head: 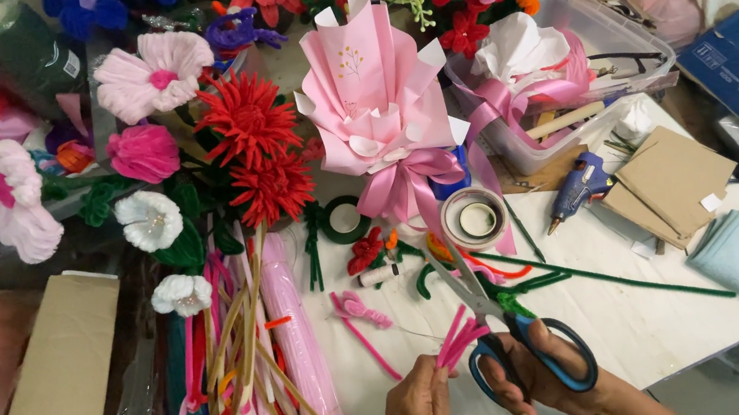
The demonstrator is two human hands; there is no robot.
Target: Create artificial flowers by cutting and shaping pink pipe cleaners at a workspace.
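Covering the centre and right of the frame, the white tabletop (643, 325) carries a pink bouquet (381, 104) at upper centre and a tape roll (475, 219) just below it. At lower centre, the right hand (547, 382) is closed through the scissors (504, 331) handles. The left hand (420, 406) pinches pink stems (457, 341) beside the blades.

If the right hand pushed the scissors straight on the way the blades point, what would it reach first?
The right hand aims the scissors up and left. The first thing in that line looks like the tape roll, then the pink paper bouquet. Depth is unclear, so the blades might pass above the roll.
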